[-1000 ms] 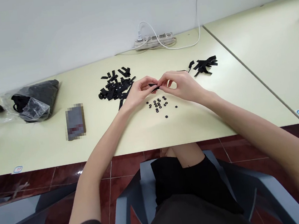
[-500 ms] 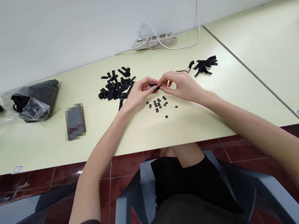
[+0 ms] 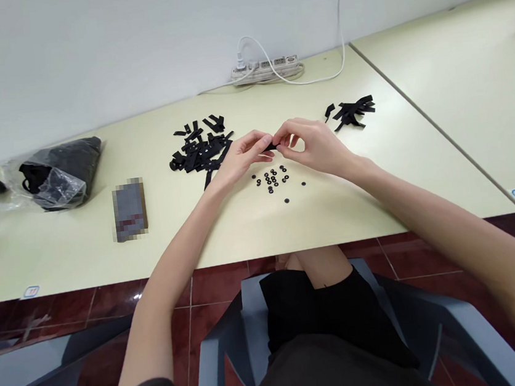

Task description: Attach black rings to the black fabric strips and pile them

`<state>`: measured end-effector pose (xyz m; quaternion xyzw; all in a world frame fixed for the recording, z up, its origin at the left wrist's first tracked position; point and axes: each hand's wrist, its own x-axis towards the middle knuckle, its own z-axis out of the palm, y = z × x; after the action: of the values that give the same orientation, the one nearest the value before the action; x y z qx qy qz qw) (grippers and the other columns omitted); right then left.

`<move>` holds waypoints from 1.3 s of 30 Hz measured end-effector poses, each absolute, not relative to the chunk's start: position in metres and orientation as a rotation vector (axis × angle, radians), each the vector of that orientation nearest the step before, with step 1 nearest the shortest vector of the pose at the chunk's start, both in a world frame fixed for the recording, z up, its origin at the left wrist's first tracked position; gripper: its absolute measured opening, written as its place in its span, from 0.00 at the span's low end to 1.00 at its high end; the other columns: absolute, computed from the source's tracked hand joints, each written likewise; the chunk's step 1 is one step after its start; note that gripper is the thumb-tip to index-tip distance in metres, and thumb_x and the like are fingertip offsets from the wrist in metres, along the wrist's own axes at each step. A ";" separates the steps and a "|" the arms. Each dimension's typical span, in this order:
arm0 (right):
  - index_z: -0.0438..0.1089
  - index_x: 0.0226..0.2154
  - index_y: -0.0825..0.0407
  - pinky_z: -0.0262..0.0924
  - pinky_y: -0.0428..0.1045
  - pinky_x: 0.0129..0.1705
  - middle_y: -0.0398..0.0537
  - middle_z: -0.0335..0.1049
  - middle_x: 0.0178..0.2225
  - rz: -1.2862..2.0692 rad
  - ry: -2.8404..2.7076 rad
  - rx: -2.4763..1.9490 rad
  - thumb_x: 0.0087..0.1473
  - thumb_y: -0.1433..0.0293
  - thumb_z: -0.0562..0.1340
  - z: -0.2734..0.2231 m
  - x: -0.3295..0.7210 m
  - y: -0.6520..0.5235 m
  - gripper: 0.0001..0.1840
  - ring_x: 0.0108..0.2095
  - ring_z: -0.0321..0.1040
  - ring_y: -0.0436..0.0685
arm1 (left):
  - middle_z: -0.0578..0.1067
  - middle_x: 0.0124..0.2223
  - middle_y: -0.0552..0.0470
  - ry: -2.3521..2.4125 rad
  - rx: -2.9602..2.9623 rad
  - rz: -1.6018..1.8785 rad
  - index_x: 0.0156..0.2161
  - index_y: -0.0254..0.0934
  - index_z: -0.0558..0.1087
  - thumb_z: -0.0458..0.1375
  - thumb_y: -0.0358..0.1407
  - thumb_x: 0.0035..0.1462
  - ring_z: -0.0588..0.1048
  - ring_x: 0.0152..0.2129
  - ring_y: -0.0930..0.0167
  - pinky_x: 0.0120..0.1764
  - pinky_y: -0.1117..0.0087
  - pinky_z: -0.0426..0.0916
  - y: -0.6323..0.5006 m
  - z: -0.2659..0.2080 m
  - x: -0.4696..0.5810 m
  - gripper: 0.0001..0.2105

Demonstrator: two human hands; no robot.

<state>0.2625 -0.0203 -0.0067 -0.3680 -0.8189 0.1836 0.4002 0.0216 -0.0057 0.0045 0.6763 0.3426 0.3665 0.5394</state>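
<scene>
Above the middle of the surface (image 3: 82,250), left hand (image 3: 239,158) and right hand (image 3: 315,146) pinch one small black strip (image 3: 271,147). A loosened pinch could drop it among the rings (image 3: 274,180) below.

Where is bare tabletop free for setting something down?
Free: between the blurred block and the left hand; the near table edge below the black rings; right of the small strip pile. Crowded: around the big strip pile and both hands.
</scene>
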 end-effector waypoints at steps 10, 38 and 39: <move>0.77 0.44 0.45 0.70 0.60 0.47 0.50 0.80 0.42 0.456 -2.046 -0.939 0.71 0.60 0.64 -0.010 0.263 -0.019 0.07 0.42 0.77 0.63 | 0.84 0.56 0.47 0.834 1.728 0.890 0.50 0.41 0.83 0.75 0.45 0.64 0.82 0.46 0.68 0.57 0.60 0.79 -0.003 -0.002 0.018 0.15; 0.77 0.44 0.46 0.64 0.57 0.43 0.48 0.85 0.37 0.501 -2.137 -1.142 0.72 0.61 0.62 -0.007 0.261 -0.021 0.10 0.37 0.78 0.61 | 0.85 0.48 0.49 0.873 1.760 1.001 0.47 0.40 0.84 0.70 0.38 0.68 0.85 0.44 0.69 0.56 0.62 0.81 0.006 -0.009 0.015 0.06; 0.77 0.44 0.46 0.64 0.57 0.43 0.48 0.85 0.36 0.500 -2.136 -1.144 0.72 0.60 0.62 -0.008 0.261 -0.021 0.10 0.36 0.78 0.61 | 0.85 0.49 0.49 0.878 1.759 1.003 0.47 0.40 0.84 0.70 0.38 0.68 0.85 0.45 0.69 0.56 0.62 0.81 0.006 -0.009 0.015 0.06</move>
<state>0.2608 -0.0208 -0.0076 -0.4370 -0.8156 0.1910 0.3277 0.0147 0.0056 -0.0087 0.7116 0.3553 0.4059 0.4502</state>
